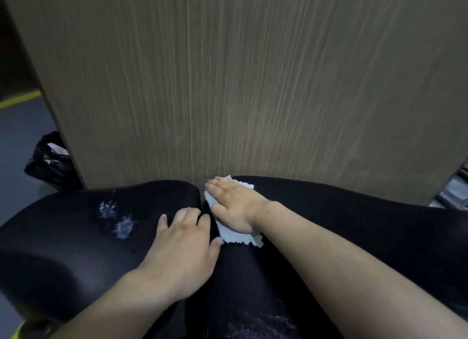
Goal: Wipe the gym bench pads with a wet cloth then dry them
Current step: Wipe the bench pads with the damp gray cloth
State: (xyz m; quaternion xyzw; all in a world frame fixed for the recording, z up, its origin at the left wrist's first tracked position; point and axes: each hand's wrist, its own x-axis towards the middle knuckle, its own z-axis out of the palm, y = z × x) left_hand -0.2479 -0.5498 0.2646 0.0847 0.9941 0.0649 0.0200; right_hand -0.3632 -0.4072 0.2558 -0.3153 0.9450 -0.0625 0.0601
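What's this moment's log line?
right hand: pressing white cloth on right pad | left hand: resting on left pad | left pad: cracked patches

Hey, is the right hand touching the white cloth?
Touching. The head view shows the right hand lying flat on the white cloth, pressing it against the black pad.

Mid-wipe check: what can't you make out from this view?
All in the head view.
Cloth: mostly under the right hand; wet or dry, cannot tell.
Left hand: fingertips lost in the gap between the pads.
Pads' near ends: cut off by the bottom edge, covered by forearms.
Black bag: partly behind the wooden panel; contents unclear.
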